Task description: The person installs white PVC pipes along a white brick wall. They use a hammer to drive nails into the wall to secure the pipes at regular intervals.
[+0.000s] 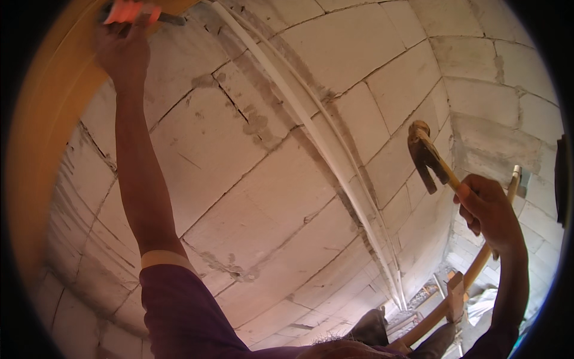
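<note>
My left hand (124,55) is raised at the upper left, with its fingers closed round the orange-red handle of a chisel (133,12). The dark metal blade points right, its tip close to the block wall (251,179); whether it touches, I cannot tell. On the right, my right hand (487,206) grips a claw hammer (426,152) by its wooden handle. The hammer's head is up and well apart from the chisel, its claw hanging downward in the picture.
Two pale conduits (323,140) run in a chased groove across the wall. An orange-yellow band (45,113) curves along the left. At the lower right a wooden pole (478,263) slants up beside my right forearm, with a wooden block (455,297) against it.
</note>
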